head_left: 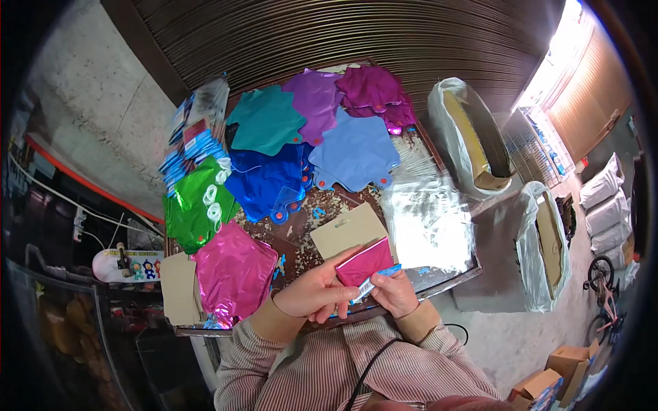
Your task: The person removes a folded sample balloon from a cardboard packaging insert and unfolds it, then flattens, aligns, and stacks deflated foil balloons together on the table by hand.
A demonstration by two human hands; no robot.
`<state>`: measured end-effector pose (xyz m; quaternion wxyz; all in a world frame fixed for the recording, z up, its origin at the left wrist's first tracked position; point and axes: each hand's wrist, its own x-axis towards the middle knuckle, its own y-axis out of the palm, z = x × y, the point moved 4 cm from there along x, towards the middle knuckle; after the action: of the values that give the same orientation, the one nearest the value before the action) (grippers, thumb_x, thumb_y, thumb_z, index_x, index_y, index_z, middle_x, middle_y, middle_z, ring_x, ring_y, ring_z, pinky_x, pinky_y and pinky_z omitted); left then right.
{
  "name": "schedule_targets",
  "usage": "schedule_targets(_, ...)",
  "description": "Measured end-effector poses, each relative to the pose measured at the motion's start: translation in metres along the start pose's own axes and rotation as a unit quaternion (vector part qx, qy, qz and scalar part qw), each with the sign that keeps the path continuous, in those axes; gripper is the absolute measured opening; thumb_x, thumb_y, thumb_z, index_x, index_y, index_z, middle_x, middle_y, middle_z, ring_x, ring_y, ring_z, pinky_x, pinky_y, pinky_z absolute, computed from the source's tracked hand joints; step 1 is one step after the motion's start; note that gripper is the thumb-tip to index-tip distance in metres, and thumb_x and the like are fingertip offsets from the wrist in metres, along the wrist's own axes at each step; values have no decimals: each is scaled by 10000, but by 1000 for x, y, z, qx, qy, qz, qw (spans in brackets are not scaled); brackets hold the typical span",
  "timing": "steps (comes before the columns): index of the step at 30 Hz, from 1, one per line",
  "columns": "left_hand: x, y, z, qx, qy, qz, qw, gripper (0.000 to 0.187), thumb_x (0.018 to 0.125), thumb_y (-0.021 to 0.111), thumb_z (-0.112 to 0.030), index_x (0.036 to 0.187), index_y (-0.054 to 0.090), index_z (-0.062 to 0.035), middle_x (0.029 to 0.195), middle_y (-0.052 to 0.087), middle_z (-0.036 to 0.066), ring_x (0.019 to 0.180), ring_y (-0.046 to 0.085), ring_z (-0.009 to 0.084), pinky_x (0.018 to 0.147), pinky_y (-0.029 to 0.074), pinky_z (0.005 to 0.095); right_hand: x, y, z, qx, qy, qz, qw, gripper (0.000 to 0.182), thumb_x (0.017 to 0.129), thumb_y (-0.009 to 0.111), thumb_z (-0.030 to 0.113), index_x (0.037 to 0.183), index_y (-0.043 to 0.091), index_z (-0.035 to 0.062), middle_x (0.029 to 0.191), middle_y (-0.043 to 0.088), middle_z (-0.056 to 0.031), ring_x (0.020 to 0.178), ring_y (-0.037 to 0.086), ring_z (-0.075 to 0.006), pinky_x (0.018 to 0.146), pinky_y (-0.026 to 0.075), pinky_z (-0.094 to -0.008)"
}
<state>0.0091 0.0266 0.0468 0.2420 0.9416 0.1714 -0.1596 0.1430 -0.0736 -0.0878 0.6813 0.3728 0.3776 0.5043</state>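
Observation:
Both hands meet over the near edge of the table around a folded dark pink packet with a blue-and-white label strip. My left hand grips the packet's left side, fingers wrapped under it. At the label's right end, my right hand pinches the strip between thumb and fingers. Just beyond the packet lies a beige card. Left of my hands is a stack of shiny pink foil sheets, and clear plastic bags lie to the right.
Foil stacks in green, dark blue, teal, purple, light blue and magenta cover the table. Labelled packets pile at the back left. Two plastic-lined boxes stand right.

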Motion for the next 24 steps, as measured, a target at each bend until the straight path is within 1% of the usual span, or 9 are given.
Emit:
schedule_targets(3,3,2,1,2,-38,34,999,621,939,520,-105,1477,212,-77,608,613,78,317,391,61,283,242,163,0,-2,0,0,-1,38,999,310,849,563,-81,1139,598,22,1049,665,-130,961,654,-237,911,511,-344)
schedule_targets(8,1,7,-5,41,-74,-41,996,588,934,535,-107,1455,265,-65,595,602,63,315,385,63,289,247,165,-1,4,3,24,-11,41,999,339,839,558,-102,1152,592,23,1063,662,-131,956,653,-234,912,509,-351)
schedule_targets(12,-6,8,-16,115,5,-132,985,546,910,610,-149,1388,377,-21,641,618,54,397,456,71,364,340,167,-2,15,14,27,-11,-69,997,157,854,567,-106,948,665,-27,913,684,-132,805,668,-202,779,561,-309)
schedule_targets(13,-2,5,-8,115,5,-132,985,546,910,610,-149,1388,377,-21,641,618,54,397,456,71,364,340,167,-1,14,14,28,-11,-69,997,157,854,567,-106,948,665,-27,913,684,-132,805,668,-202,779,561,-309)
schedule_targets(15,12,-19,14,143,195,-271,932,463,902,621,-125,1317,453,-6,683,632,54,476,505,75,421,385,166,-1,12,15,22,-18,-61,998,152,854,572,-103,951,663,-30,907,685,-133,802,668,-204,778,562,-311)
schedule_targets(17,12,-33,30,163,373,-396,823,383,895,632,-101,1246,529,10,724,646,55,555,553,79,479,430,164,-1,11,15,15,-23,-52,998,147,854,576,-99,954,661,-33,900,685,-135,798,668,-207,778,563,-312)
schedule_targets(18,12,-32,33,162,373,-397,823,383,895,632,-101,1246,529,10,724,646,55,555,553,79,479,430,164,0,11,15,15,-21,-52,998,147,854,576,-99,954,661,-33,900,685,-135,798,668,-207,778,563,-312)
schedule_targets(22,27,-27,56,-4,194,-271,943,247,865,654,-44,1098,613,29,831,663,70,714,605,99,590,496,185,1,14,13,-37,-11,-18,999,123,858,594,-74,956,658,-35,892,686,-138,782,674,-213,758,573,-304)
schedule_targets(24,32,-31,62,-28,187,-271,944,224,869,649,-44,1077,620,33,843,665,72,726,609,104,605,504,195,1,15,15,-51,-4,-36,998,117,858,598,-65,957,656,-38,890,686,-139,773,675,-213,740,577,-298)
